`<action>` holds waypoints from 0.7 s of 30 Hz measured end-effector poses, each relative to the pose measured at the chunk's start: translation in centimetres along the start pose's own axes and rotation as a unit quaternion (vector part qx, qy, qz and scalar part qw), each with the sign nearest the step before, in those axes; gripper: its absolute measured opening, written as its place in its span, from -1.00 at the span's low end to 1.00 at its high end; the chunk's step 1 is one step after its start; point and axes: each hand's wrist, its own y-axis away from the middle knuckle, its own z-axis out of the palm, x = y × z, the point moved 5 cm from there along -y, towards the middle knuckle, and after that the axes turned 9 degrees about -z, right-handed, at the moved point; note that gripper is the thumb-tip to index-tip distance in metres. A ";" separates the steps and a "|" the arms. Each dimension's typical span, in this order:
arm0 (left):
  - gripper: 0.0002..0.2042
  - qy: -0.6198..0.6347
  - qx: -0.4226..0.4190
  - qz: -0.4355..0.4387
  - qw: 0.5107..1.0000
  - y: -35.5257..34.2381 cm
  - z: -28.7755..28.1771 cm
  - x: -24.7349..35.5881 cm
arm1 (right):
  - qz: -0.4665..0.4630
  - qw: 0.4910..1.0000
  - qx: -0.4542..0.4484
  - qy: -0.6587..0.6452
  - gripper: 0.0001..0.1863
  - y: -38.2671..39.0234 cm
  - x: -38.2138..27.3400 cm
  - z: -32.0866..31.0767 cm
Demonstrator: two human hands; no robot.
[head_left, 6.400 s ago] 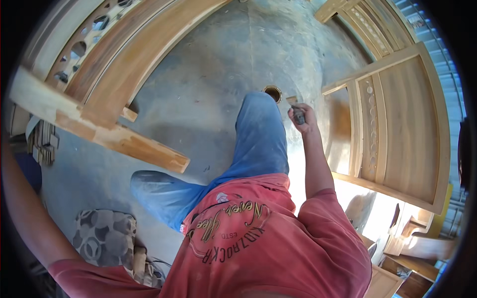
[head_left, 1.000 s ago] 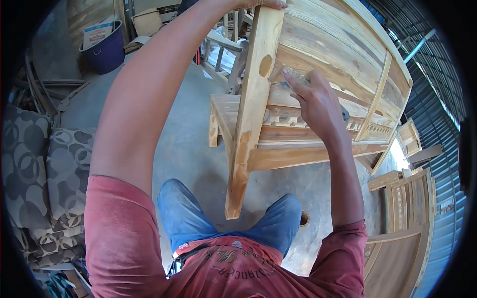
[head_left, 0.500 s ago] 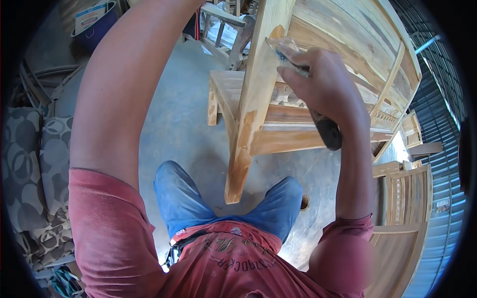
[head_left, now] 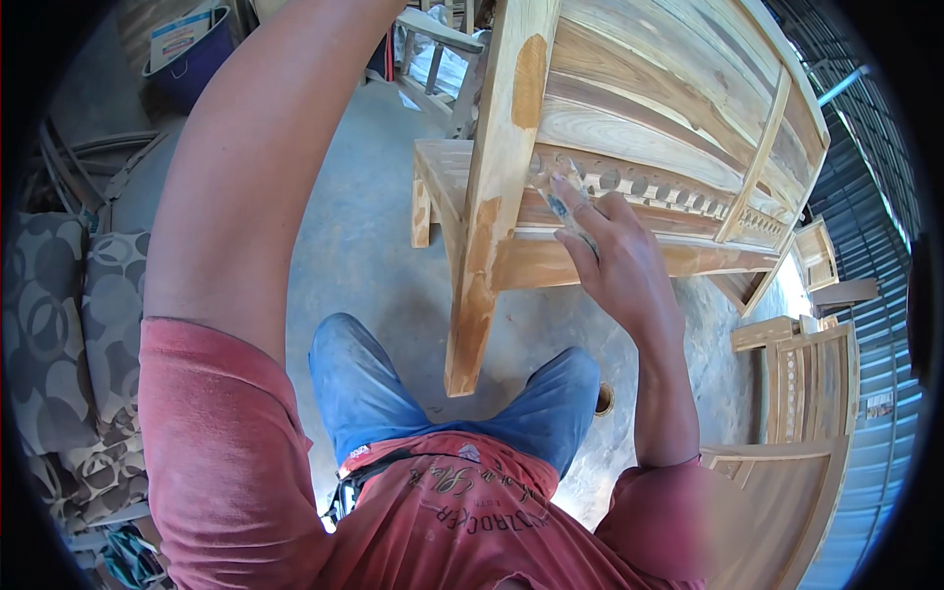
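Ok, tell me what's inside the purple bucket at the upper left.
In the purple bucket, a flat white-and-blue item sticks up at the rim. The bucket's near side hides its lower end and whatever may lie deeper.

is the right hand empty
No, the right hand grips a brush-like tool near the wooden post.
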 end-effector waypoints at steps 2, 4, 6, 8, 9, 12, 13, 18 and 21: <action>-0.36 -0.003 0.012 -0.005 1.000 -0.2 -0.1 -0.3 | -0.031 0.998 0.046 0.022 -0.53 0.2 -0.1 0.3; -0.36 0.006 0.003 -0.014 1.000 0.1 0.3 0.0 | -0.043 0.997 0.049 0.042 -0.53 -0.2 0.2 0.5; -0.36 0.017 -0.011 -0.033 0.999 0.6 0.3 0.0 | -0.075 0.992 0.059 0.077 -0.52 -1.2 -0.1 0.8; -0.36 0.023 -0.020 -0.043 0.999 1.0 0.2 0.1 | -0.089 0.990 0.062 0.095 -0.51 -1.9 -0.1 1.2; -0.37 0.036 -0.024 -0.031 0.999 1.0 0.1 0.1 | -0.095 0.988 0.064 0.099 -0.51 -2.1 0.0 1.6; -0.38 0.078 -0.038 0.006 0.996 1.4 0.1 0.5 | -0.110 0.985 0.066 0.114 -0.51 -2.2 0.3 2.3; -0.38 0.074 -0.037 0.002 0.997 1.4 0.1 0.0 | -0.112 0.985 0.066 0.110 -0.51 -2.0 -0.2 2.4; -0.41 0.081 0.037 0.046 0.995 1.2 -0.2 -0.3 | 0.015 0.999 -0.025 -0.016 -0.51 -0.8 -1.5 1.3; -0.42 0.104 -0.003 0.026 0.994 1.7 -0.4 0.4 | 0.040 0.994 0.080 -0.064 -0.48 -2.6 -2.2 0.3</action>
